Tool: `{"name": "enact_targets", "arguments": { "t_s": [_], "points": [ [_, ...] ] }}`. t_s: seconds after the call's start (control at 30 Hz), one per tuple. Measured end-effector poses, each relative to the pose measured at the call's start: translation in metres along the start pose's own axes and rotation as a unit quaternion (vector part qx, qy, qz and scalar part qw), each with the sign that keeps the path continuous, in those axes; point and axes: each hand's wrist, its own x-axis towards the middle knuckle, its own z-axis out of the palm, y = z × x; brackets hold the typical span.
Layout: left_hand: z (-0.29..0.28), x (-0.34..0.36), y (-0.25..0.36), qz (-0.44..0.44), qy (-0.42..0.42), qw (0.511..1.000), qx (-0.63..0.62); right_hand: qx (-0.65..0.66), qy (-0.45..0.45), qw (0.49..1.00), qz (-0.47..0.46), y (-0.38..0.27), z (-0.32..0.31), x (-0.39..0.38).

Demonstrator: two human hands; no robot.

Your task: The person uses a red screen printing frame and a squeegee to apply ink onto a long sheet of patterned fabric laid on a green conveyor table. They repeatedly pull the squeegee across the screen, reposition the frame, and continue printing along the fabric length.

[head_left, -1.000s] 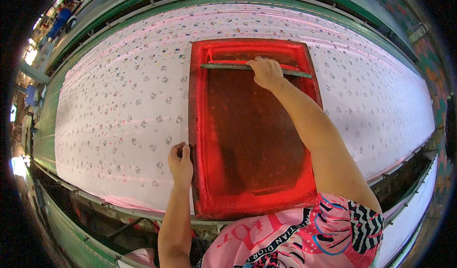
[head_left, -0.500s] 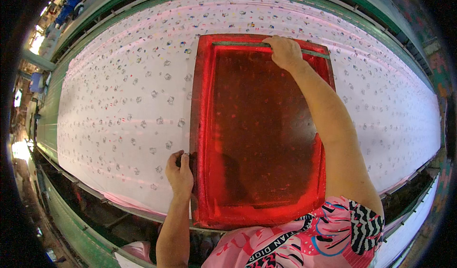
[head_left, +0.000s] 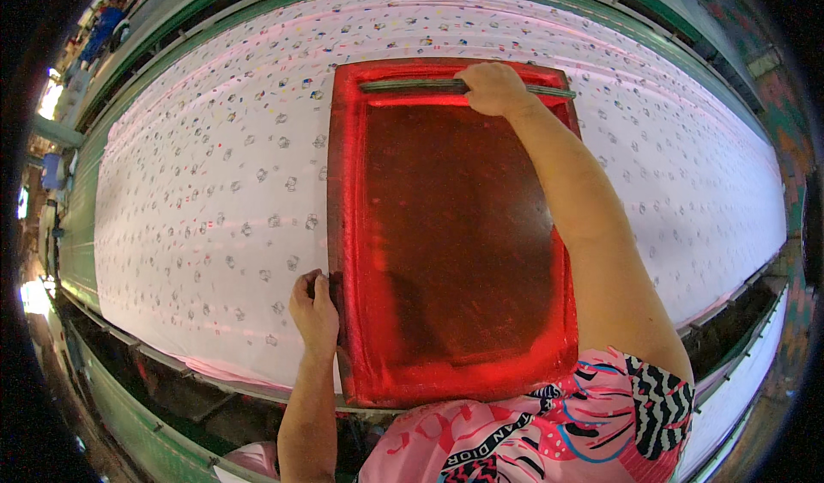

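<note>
A screen-printing frame [head_left: 350, 251] with red-stained rims and a dark brown mesh [head_left: 459, 225] lies on white printed cloth [head_left: 189, 200] in front of me. Across its far end stretches a long, thin squeegee [head_left: 412, 85], with a bright red ink band along its near side. My right hand [head_left: 496, 90] is closed over the squeegee, the arm reaching over the mesh's right side. Beside the frame's left rim, low down, is my left hand [head_left: 314, 313], its fingers curled inward. A small dark piece at the rim touches its fingertips; what they grip is hidden.
The cloth, printed with small figures, covers a long table with green edges [head_left: 81, 225]. A dark gap with a rail [head_left: 163, 358] runs along the near side. Another green table [head_left: 129, 423] stands at the lower left. A blue container [head_left: 53, 171] is at the far left.
My right hand and the squeegee have shifted slightly toward me within the frame. The whole view has slid and turned a little. My left hand stays by the left rim.
</note>
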Motion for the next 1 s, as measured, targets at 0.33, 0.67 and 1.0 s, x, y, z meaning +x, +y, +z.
{"name": "enact_targets", "arguments": {
  "t_s": [0.33,0.67,1.0],
  "points": [
    [-0.005,0.004,-0.003,0.01,-0.023,1.0,-0.014,0.034,-0.073,0.996,0.035,-0.106,-0.021,-0.141],
    [-0.004,0.007,-0.012,0.069,-0.034,0.997,-0.018,0.041,-0.098,0.994,0.032,-0.206,-0.024,-0.295],
    [0.004,0.012,-0.023,0.055,-0.006,0.998,-0.04,0.058,-0.052,0.997,0.009,-0.29,-0.01,-0.414]
  ]
}}
